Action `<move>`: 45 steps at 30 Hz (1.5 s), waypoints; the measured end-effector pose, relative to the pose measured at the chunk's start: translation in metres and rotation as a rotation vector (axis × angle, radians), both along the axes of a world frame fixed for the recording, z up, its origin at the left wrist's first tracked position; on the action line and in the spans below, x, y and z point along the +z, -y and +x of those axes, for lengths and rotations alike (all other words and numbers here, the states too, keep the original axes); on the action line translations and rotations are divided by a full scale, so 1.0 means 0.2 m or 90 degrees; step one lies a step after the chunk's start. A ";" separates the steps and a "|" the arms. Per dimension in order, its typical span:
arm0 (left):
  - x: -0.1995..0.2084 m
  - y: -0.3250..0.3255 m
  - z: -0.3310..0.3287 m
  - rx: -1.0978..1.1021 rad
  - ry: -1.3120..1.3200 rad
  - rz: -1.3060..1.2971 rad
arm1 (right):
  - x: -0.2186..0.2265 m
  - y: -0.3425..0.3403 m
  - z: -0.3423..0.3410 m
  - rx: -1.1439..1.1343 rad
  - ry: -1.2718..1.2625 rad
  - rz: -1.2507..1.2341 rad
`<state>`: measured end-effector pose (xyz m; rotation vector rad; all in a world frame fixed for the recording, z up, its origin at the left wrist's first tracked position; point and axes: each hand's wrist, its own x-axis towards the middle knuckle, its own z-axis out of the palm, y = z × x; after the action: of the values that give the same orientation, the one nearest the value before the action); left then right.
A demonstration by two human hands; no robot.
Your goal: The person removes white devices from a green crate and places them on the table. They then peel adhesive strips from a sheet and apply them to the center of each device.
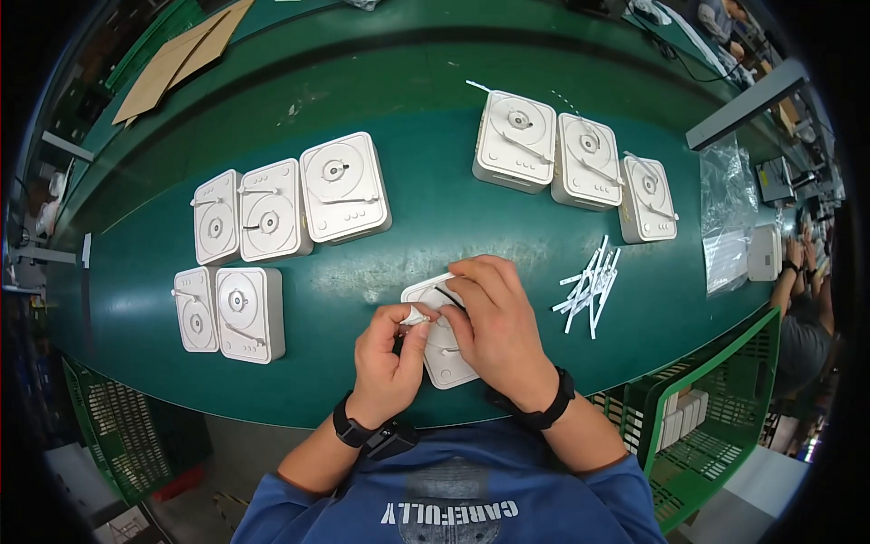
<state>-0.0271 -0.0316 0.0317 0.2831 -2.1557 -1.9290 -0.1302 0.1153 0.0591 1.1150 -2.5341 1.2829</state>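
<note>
In front of me lies a white turntable-shaped player (446,370), partly covered by both hands. My left hand (388,363) is closed, pinching a small crumpled white strip (414,315) between thumb and fingers above the player's disc. My right hand (498,326) arches over the player's right side. Its fingers are bent and its thumb reaches the left fingertips; what it grips is hidden. A short black strip or cable (448,295) shows beside the right fingers.
Several similar players (343,190) stand at the left, and three more (515,140) at the far right. Loose white strips (589,288) lie in a pile right of my hands. Green crates (707,435) flank the table (344,399). Clear plastic bags (728,213) and another person's hands (797,254) are at the right.
</note>
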 end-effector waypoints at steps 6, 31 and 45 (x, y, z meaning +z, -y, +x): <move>0.01 -0.02 -0.08 -0.110 0.020 0.037 | 0.01 -0.11 0.12 -0.126 -0.038 0.043; 0.18 -0.10 -0.10 -0.191 0.061 -0.281 | -0.01 -0.30 0.15 -0.055 0.147 -0.099; 0.25 -0.05 -0.19 -0.326 0.106 -0.314 | 0.00 -0.34 0.10 -0.001 0.121 -0.070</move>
<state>-0.0658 -0.0217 0.0824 -0.2282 -2.9421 -1.5350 -0.1106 0.1833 0.0600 1.0138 -2.5552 1.5775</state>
